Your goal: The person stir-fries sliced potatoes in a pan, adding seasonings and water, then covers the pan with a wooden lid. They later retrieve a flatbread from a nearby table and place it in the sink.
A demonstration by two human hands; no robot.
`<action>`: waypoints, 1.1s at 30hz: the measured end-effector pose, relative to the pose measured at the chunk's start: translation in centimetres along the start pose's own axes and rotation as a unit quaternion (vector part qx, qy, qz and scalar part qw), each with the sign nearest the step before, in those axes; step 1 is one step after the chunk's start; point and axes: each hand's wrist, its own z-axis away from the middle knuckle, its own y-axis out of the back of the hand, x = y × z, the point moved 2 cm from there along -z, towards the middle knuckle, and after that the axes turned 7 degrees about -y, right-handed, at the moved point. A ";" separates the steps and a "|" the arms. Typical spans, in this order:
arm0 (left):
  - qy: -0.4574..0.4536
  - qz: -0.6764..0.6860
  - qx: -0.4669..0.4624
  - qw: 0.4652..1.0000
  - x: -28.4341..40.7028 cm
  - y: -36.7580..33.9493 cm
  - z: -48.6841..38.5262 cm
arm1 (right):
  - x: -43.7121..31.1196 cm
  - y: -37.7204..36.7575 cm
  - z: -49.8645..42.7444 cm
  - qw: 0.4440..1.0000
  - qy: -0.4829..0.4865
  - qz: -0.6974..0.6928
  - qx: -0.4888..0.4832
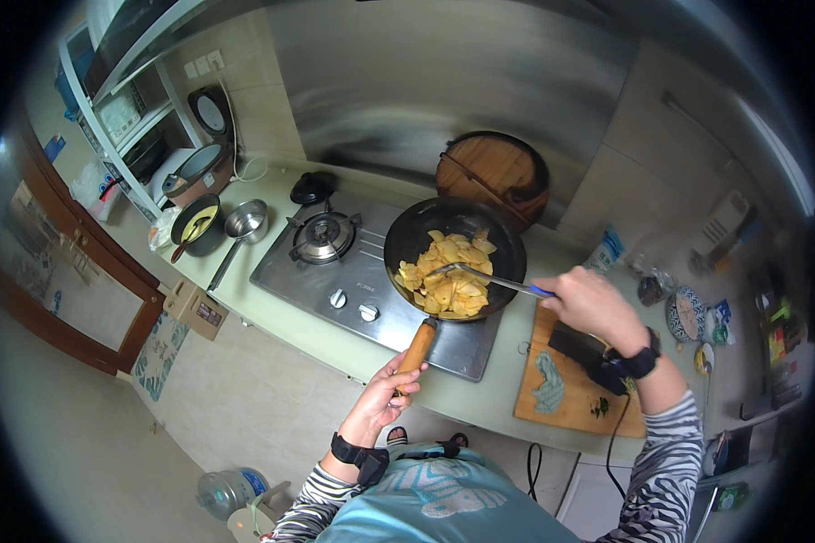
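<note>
A dark wok (407, 234) sits over the right side of the gas stove, its wooden handle (418, 347) pointing toward me. My left hand (388, 390) is wrapped around the end of that handle. In the wok lies a heap of yellow sliced food (455, 261), which looks like potato slices. My right hand (587, 302) grips the blue-ended handle of a metal spatula (492, 277). The spatula's head rests among the slices, partly hidden by them. Black bands circle both of my wrists.
Left of the wok is a bare burner (323, 234); beyond it stand a steel saucepan (246, 220), a dark pot (200, 224) and an open rice cooker (202, 166). A round wooden board (502, 170) leans behind. At right, a cutting board (564, 417) holds a cloth (549, 381) and a cleaver.
</note>
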 end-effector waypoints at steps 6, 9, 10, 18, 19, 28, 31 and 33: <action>0.000 -0.005 0.000 1.000 -0.1 0.1 0.1 | -2.2 -6.4 -5.2 1.000 0.006 -0.004 0.010; -0.004 -0.006 -0.013 1.000 -0.2 0.2 0.0 | -1.3 -5.9 -5.1 0.998 0.033 0.039 -0.019; -0.003 -0.004 -0.012 1.000 -0.2 0.3 -0.1 | -1.0 -5.4 -4.5 0.997 0.053 0.056 -0.027; 0.008 0.017 -0.013 1.000 -0.2 0.5 -0.2 | -2.2 2.6 1.5 0.993 0.032 0.114 -0.009; 0.006 0.013 0.000 1.000 -0.3 0.5 -0.2 | -2.4 3.9 2.7 0.994 0.015 0.110 -0.017; 0.004 0.008 0.025 1.000 -0.1 -0.1 0.0 | -4.3 0.9 0.2 0.995 -0.001 0.073 -0.070; 0.006 0.014 0.016 1.000 -0.2 0.0 0.0 | -5.3 -3.2 -1.6 0.998 -0.011 0.052 -0.024; 0.002 0.018 0.004 1.000 -0.2 0.0 -0.1 | -5.1 -3.8 -2.6 0.996 -0.062 0.047 -0.039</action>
